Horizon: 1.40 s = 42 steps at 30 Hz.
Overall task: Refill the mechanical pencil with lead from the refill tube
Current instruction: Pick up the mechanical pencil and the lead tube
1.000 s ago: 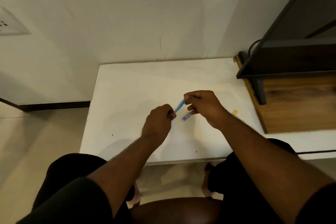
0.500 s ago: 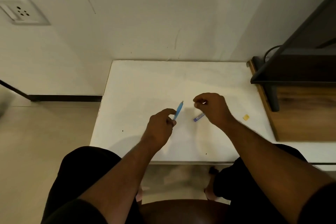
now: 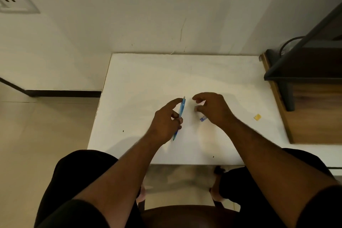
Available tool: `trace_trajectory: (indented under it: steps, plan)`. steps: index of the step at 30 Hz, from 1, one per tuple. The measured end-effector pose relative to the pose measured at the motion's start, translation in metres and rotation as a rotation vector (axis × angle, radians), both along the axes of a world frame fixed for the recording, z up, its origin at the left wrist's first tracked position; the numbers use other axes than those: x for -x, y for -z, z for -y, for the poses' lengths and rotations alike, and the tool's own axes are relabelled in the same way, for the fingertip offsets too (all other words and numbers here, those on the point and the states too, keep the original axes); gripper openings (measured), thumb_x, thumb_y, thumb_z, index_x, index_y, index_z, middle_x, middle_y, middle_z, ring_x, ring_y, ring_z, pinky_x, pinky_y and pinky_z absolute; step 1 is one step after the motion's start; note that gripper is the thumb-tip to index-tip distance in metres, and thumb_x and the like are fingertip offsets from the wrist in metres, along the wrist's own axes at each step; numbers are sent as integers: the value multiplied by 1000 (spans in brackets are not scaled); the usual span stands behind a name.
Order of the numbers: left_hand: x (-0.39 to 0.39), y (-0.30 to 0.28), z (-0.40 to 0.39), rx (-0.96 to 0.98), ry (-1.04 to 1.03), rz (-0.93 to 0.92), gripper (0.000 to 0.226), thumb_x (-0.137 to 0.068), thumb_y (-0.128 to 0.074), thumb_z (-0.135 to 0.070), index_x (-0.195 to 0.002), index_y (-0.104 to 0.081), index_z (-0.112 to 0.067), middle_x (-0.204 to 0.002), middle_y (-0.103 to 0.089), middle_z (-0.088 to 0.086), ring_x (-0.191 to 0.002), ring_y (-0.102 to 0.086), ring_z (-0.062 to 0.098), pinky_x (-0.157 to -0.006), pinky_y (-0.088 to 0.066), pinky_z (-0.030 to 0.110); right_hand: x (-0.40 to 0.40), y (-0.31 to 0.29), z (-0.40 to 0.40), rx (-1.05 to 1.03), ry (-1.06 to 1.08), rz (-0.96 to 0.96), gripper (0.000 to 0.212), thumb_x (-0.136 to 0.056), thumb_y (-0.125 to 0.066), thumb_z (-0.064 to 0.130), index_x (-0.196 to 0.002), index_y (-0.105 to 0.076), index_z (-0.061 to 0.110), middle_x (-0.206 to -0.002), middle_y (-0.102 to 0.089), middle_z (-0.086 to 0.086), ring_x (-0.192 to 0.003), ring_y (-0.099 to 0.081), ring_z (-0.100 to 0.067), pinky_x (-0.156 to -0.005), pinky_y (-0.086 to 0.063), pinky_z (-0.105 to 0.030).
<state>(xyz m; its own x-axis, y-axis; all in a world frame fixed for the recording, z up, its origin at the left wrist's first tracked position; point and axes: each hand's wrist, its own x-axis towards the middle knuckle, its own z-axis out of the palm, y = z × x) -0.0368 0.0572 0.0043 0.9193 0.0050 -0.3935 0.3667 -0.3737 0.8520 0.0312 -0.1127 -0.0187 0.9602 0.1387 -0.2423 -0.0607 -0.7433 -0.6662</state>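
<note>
My left hand point(image 3: 165, 122) grips a light-blue mechanical pencil point(image 3: 181, 109). The pencil stands steeply over the white table point(image 3: 144, 83), its top end pointing away from me and its tip near the table. To the right, my right hand point(image 3: 212, 109) hovers with curled fingers, thumb and forefinger a little apart. I cannot make out whether something small sits between them. The small blue-and-white refill tube point(image 3: 203, 117) lies on the table, half hidden under that hand's palm.
A small yellow piece point(image 3: 257, 117) lies on the table to the right. A wooden shelf unit point(image 3: 314, 116) with a black metal frame point(image 3: 288, 77) borders the table's right side. The wall runs along the far edge. My knees are under the near edge.
My right hand has left the pencil's top end and drawn back to the right, above the refill tube. My left hand has turned the pencil more upright. The camera tilted.
</note>
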Motion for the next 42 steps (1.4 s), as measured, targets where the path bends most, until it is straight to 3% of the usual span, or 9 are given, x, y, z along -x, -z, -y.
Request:
trace_trajectory:
  steps: [4,6,9,16,20,26,35,38,42]
  plan:
    - [-2,0,4,-44,76,5,56,-89,-61,-7,-134,-46,-37,-97,-66,7,-75,-70,19,-61,-53,15,1,-26,-5,-471,183,-155,13,-88,-63,9,-98,-71,8,-89,-71,-9,-78,-68,-24,-76,-58,-33]
    - [-2,1,5,-57,83,8,56,-89,-61,-9,-135,-45,-36,-100,-65,5,-75,-69,17,-65,-56,22,3,-31,-7,-552,154,-227,11,-89,-63,9,-94,-71,7,-84,-72,-10,-73,-69,-24,-71,-60,-31]
    - [-2,1,6,-76,88,-3,56,-89,-61,-9,-136,-44,-36,-101,-63,3,-77,-68,18,-72,-58,32,4,-32,-7,-545,132,-238,7,-87,-64,7,-89,-71,8,-78,-71,-8,-67,-68,-20,-65,-60,-27]
    - [-6,-1,12,-60,112,-46,58,-89,-61,-8,-137,-41,-33,-102,-60,3,-71,-66,14,-63,-54,21,-2,-27,-6,-497,160,-312,9,-90,-60,10,-92,-68,8,-77,-68,-4,-70,-62,-17,-65,-51,-29]
    - [-8,-1,12,-18,114,-70,58,-90,-59,-7,-138,-41,-33,-104,-59,5,-77,-69,20,-64,-59,29,-4,-25,-7,-500,211,-316,11,-90,-60,10,-96,-68,6,-79,-67,-6,-70,-61,-17,-60,-47,-25]
    - [-9,3,8,-38,150,-100,61,-89,-61,-5,-136,-39,-38,-102,-59,2,-70,-67,15,-58,-58,23,-10,-21,-1,-585,361,-269,16,-91,-57,9,-83,-68,15,-78,-66,-5,-68,-58,-16,-60,-47,-27]
    - [-6,6,4,-33,58,-87,64,-88,-59,-1,-138,-38,-35,-96,-60,8,-68,-67,15,-55,-56,17,-16,12,16,169,-45,159,18,-91,-56,11,-101,-71,9,-106,-71,-8,-98,-63,-23,-90,-47,-31]
    - [-5,10,3,-63,16,-84,66,-84,-67,-5,-139,-39,-29,-84,-63,4,-62,-65,12,-55,-54,16,-14,17,16,225,-83,137,22,-91,-53,9,-104,-71,11,-109,-69,-9,-102,-61,-26,-92,-48,-36]
    - [-5,11,3,-141,-6,-48,65,-77,-76,-13,-135,-47,-24,-79,-69,7,-70,-62,10,-80,-44,19,-12,14,17,158,-51,122,21,-88,-57,7,-103,-71,10,-108,-71,-9,-103,-63,-26,-94,-49,-39]
